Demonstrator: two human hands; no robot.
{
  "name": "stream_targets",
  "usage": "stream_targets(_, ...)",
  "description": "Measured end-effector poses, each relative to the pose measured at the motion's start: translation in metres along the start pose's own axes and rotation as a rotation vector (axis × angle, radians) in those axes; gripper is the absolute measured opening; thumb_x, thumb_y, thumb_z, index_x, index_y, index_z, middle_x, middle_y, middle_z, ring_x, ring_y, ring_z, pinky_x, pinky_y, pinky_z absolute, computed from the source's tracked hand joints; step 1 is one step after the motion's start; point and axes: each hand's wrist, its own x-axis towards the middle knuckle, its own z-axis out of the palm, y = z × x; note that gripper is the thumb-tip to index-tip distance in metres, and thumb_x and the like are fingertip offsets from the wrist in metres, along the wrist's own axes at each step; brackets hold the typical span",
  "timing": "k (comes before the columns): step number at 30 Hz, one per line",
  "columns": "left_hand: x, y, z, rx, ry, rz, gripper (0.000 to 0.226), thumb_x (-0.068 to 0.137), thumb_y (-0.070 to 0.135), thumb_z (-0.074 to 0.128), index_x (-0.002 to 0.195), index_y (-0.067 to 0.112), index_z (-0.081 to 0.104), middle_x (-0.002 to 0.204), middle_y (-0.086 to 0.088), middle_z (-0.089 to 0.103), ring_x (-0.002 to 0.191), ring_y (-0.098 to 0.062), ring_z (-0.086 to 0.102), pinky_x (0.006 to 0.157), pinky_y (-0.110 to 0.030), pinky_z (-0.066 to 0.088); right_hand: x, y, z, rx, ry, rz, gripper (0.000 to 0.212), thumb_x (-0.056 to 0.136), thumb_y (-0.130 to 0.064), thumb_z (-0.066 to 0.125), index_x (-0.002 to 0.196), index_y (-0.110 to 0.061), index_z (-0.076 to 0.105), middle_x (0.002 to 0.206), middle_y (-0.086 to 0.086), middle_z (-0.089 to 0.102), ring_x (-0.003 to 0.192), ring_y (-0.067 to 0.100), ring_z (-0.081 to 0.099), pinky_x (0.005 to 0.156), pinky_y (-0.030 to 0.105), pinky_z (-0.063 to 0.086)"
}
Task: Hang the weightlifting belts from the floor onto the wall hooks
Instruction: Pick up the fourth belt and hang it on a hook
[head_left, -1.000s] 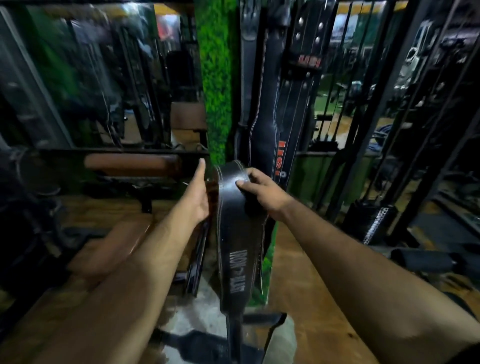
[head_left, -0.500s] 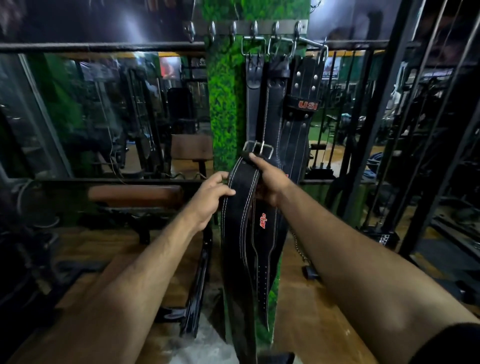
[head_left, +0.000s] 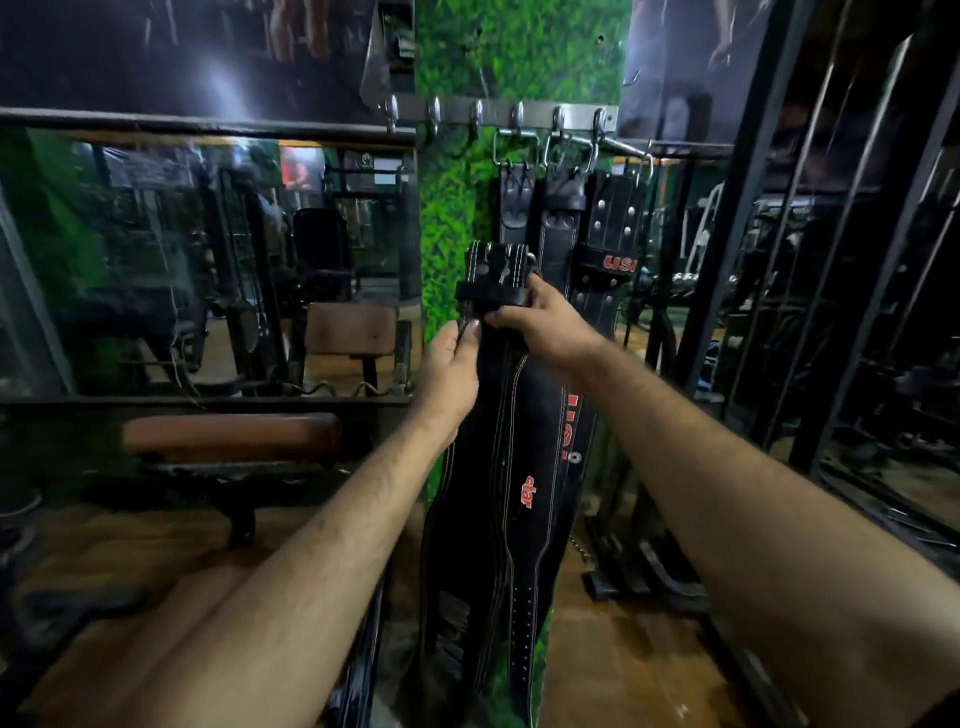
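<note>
My right hand has its grip curled over the buckle end of a black leather weightlifting belt, fingers wrapped across the keeper loop. My left hand pinches the belt's left edge just below that, thumb pressed on the stitching. The belt's top stands up above my fingers and the rest hangs straight down between my forearms towards the floor, white stitching and a red logo showing on its face.

Directly behind the grip, three more black belts hang by metal buckles, the rightmost marked USI in red. Above them runs a steel hook rail fixed to a pillar covered in green artificial grass; the hooks left of the hung belts carry nothing.

Left of the grip, a mirror wall reflects gym machines, with a brown padded bench in front of it. Right of the grip stand black steel rack frames. Below lies a worn wooden floor.
</note>
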Motion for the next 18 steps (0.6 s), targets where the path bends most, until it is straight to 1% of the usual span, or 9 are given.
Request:
stream_targets(1,0.003,0.007,0.0,0.023,0.002,0.023,0.052,0.087,0.061,0.047,0.103,0.014,0.063,0.106,-0.016,0.07,0.096,-0.023,0.065,0.094,-0.053,0.05,0.003,-0.005,-0.004,-0.001,-0.044,0.043,0.031,0.076,-0.009,0.068,0.104,-0.019,0.059,0.087,0.005,0.066,0.085,0.028,0.06,0.071,0.039,0.046)
stream_targets(3,0.011,0.012,0.0,0.045,-0.005,0.041,0.043,0.093,0.056,0.045,0.104,0.018,0.063,0.104,-0.009,0.072,0.099,-0.024,0.067,0.092,-0.048,0.052,0.009,-0.01,-0.007,0.073,-0.067,0.111,0.026,0.077,-0.019,0.072,0.1,-0.02,0.062,0.09,0.006,0.068,0.087,0.029,0.06,0.068,0.036,0.045)
stream_targets(6,0.023,0.005,0.004,0.014,-0.035,0.027,0.029,0.098,0.045,0.048,0.096,0.021,0.063,0.094,0.002,0.071,0.088,-0.014,0.065,0.086,-0.038,0.051,0.024,-0.005,0.001,0.096,0.132,0.024,0.023,0.092,-0.028,0.071,0.106,-0.009,0.067,0.101,0.015,0.074,0.091,0.028,0.07,0.082,0.041,0.058)
stream_targets(8,0.028,0.004,0.008,-0.074,-0.069,0.015,0.026,0.094,0.046,0.05,0.093,0.024,0.065,0.096,-0.001,0.072,0.089,-0.013,0.064,0.089,-0.042,0.053,0.031,-0.002,0.009,-0.043,0.281,-0.048,0.023,0.094,-0.03,0.069,0.101,-0.008,0.066,0.097,0.014,0.073,0.086,0.024,0.07,0.085,0.047,0.061)
stream_targets(10,0.033,0.005,0.007,-0.107,-0.101,-0.015,0.025,0.094,0.046,0.052,0.092,0.026,0.066,0.099,-0.005,0.074,0.09,-0.015,0.066,0.091,-0.048,0.054,0.037,-0.003,0.013,-0.123,0.361,-0.089,0.02,0.095,-0.033,0.069,0.095,-0.013,0.064,0.088,0.006,0.071,0.079,0.017,0.069,0.076,0.041,0.062)
stream_targets(12,0.038,0.008,0.008,-0.094,-0.1,-0.028,0.022,0.1,0.04,0.053,0.089,0.025,0.064,0.092,0.001,0.073,0.086,-0.013,0.068,0.089,-0.044,0.055,0.042,-0.008,0.015,-0.123,0.407,-0.13,0.014,0.096,-0.031,0.067,0.092,-0.018,0.063,0.082,-0.003,0.069,0.073,0.01,0.066,0.066,0.029,0.057)
stream_targets(14,0.042,0.01,0.01,-0.091,-0.083,-0.02,0.02,0.1,0.038,0.053,0.094,0.023,0.065,0.092,0.001,0.075,0.089,-0.019,0.072,0.09,-0.045,0.056,0.048,-0.014,0.015,-0.093,0.395,-0.151,0.013,0.095,-0.028,0.068,0.098,-0.016,0.064,0.084,-0.002,0.07,0.076,0.011,0.069,0.068,0.027,0.056)
stream_targets(15,0.044,0.011,0.012,-0.096,-0.075,-0.013,0.021,0.1,0.038,0.053,0.1,0.021,0.066,0.095,-0.001,0.076,0.093,-0.022,0.073,0.09,-0.047,0.057,0.05,-0.016,0.014,-0.067,0.363,-0.138,0.016,0.094,-0.025,0.07,0.104,-0.012,0.065,0.088,0.0,0.072,0.078,0.012,0.071,0.07,0.028,0.058)
stream_targets(18,0.046,0.016,0.013,-0.096,-0.059,-0.029,0.02,0.104,0.03,0.051,0.109,0.019,0.066,0.101,-0.003,0.076,0.095,-0.019,0.072,0.091,-0.048,0.056,0.053,-0.02,0.004,-0.01,0.245,-0.093,0.027,0.09,-0.011,0.074,0.114,-0.001,0.064,0.097,0.01,0.075,0.083,0.019,0.074,0.079,0.037,0.062)
